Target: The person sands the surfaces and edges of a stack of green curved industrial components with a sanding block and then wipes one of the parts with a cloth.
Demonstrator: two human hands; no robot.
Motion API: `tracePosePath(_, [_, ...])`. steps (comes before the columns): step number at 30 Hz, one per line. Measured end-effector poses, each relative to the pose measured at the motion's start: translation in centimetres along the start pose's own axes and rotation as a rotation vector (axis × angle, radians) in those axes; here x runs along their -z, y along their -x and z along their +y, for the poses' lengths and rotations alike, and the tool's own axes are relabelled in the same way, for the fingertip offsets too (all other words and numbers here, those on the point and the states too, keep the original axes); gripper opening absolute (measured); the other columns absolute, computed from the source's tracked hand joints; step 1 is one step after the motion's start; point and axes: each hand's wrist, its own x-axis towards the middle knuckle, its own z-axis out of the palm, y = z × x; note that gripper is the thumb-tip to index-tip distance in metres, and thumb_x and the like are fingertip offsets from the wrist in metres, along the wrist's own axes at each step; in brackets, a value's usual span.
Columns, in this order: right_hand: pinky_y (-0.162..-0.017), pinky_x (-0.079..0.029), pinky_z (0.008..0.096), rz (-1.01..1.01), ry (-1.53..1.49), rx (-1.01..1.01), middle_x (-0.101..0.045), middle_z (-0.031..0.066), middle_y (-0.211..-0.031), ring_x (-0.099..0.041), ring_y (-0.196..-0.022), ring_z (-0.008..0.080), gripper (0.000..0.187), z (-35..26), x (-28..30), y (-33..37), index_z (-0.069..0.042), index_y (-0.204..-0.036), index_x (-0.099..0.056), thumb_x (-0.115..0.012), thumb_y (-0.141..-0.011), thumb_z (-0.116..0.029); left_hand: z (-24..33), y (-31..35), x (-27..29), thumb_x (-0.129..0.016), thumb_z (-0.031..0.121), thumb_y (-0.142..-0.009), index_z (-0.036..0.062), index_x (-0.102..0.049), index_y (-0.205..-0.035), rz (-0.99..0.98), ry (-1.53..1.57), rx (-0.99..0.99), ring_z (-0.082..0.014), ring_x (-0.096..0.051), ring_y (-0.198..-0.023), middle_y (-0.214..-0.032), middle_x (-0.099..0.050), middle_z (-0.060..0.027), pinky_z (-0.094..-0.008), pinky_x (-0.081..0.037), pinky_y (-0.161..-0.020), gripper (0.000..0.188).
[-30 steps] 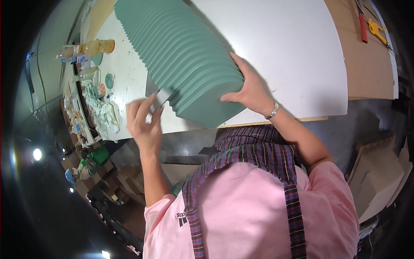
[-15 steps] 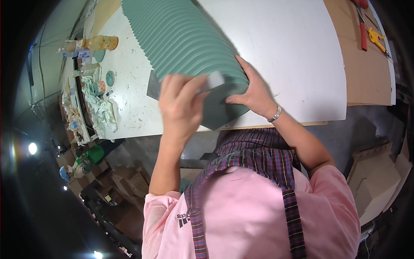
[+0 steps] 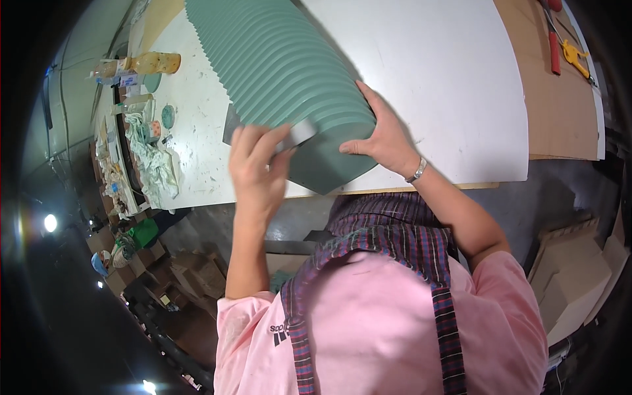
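A long green ribbed form (image 3: 283, 66) lies slanting across the white table, its smooth, pointed end face turned toward me. My right hand (image 3: 388, 141) grips the right side of this end, with the thumb pressed on the flat face and the fingers along the ribs. Between the thumb and fingers of my left hand (image 3: 257, 164) is a small grey block (image 3: 301, 133), like a sanding sponge. The block is at the left edge of the end face; whether it touches cannot be made out. A dark grey flat piece (image 3: 230, 124) shows beside the form, behind my left hand.
At the table's left are plastic bottles (image 3: 155, 63), a crumpled cloth (image 3: 148, 148) and a round green lid-like piece (image 3: 168, 116). Brown cardboard (image 3: 559, 112) at the right bears a red-handled tool (image 3: 555, 56) and a yellow tool (image 3: 575, 58). Cardboard boxes (image 3: 573, 276) stand on the floor.
My left hand has moved left and slightly down with the grey block, toward the left edge of the end face. The green form and my right hand have shifted slightly left.
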Motion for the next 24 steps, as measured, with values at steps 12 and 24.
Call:
tracePosePath(12, [-0.118, -0.036, 0.0381, -0.025, 0.091, 0.003, -0.046, 0.0199, -0.152, -0.045, -0.141, 0.03, 0.12, 0.0, 0.0, -0.3, 0.0, -0.157, -0.032, -0.097, -0.06, -0.029, 0.3, -1.5, -0.7, -0.076, -0.008, -0.064, 0.0036, -0.072, -0.102, 0.079, -0.015, 0.013, -0.0304, -0.056, -0.082, -0.087, -0.061, -0.0105, -0.0403, -0.047, -0.071, 0.04])
tracePosePath(24, [-0.118, -0.036, 0.039, -0.037, 0.097, -0.035, -0.046, 0.0212, -0.151, -0.046, -0.14, 0.0314, 0.119, -0.6, 0.4, -0.3, -0.001, -0.157, -0.032, -0.096, -0.06, -0.03, 0.1, -1.5, -0.7, -0.078, -0.009, -0.066, 0.0015, -0.073, -0.103, 0.062, 0.035, 0.049, -0.0271, -0.055, -0.079, -0.087, -0.059, -0.0102, -0.0388, -0.046, -0.07, 0.039])
